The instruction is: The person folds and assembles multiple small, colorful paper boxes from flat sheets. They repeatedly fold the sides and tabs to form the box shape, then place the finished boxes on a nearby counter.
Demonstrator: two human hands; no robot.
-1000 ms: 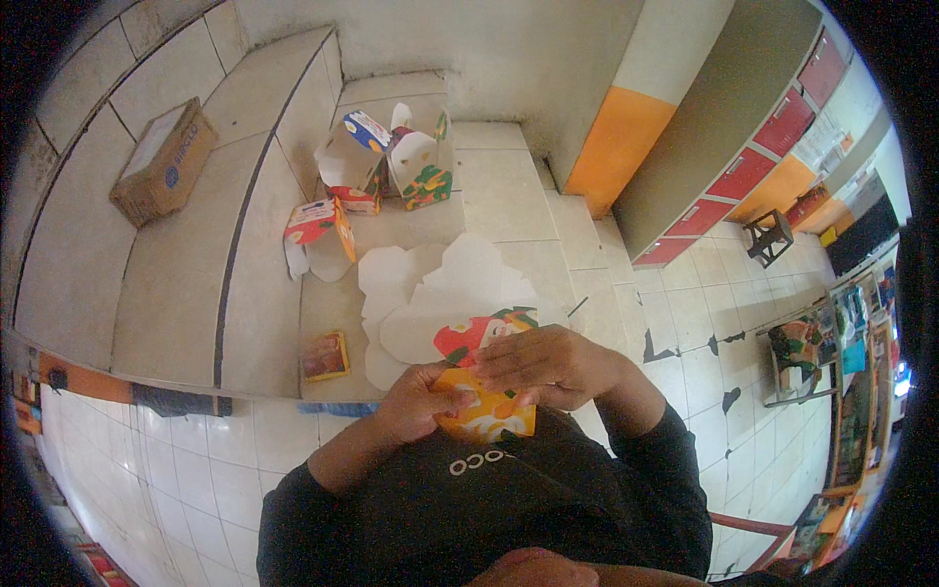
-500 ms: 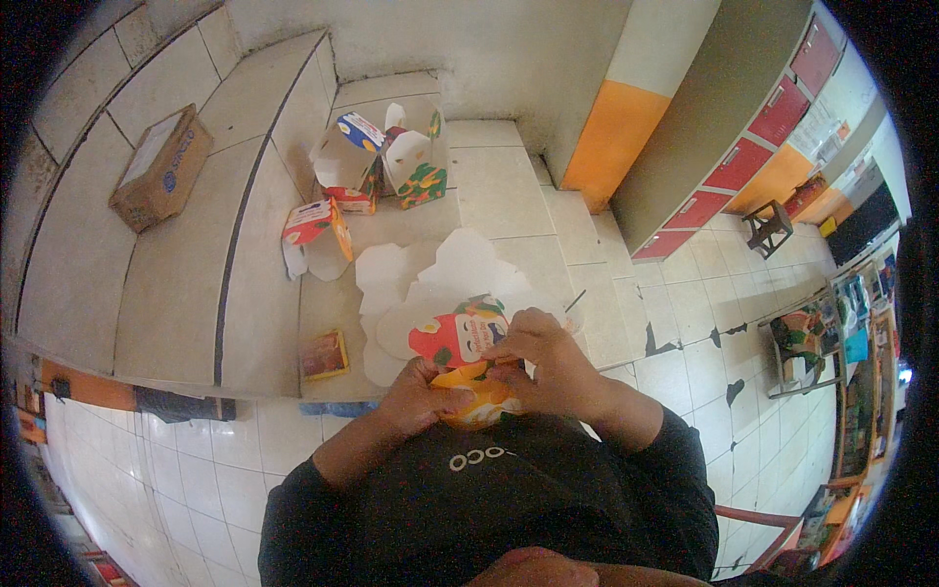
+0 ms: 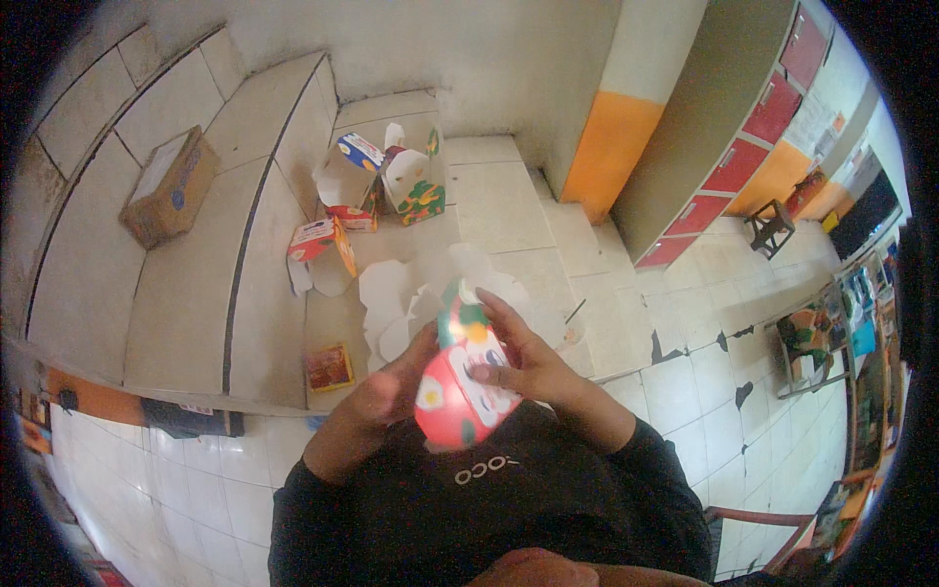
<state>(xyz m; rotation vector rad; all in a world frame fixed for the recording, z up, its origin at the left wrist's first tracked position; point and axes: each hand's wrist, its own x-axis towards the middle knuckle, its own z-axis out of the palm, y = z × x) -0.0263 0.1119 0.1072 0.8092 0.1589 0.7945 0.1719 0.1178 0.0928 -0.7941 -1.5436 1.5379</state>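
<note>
1. Printed paperboard box (image 3: 458, 391), red, white and green, held up at chest level between both hands, above the black shirt.
2. Left hand (image 3: 391, 386) cupped around its left side; right hand (image 3: 518, 362) closed over the right face, fingers (image 3: 481, 372) pressing the panel.
3. Probably light, thin, easily creased; best gripped along folded edges, not mid-panel.
4. Beyond: flat white blanks (image 3: 391, 303) on the tiled ledge (image 3: 186, 313); finished boxes (image 3: 391, 186) farther back; brown carton (image 3: 168, 186) at left.

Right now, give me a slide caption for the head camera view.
Both hands, left hand and right hand, hold a colourful printed carton above flat white cutouts on the tiled ledge.
</note>
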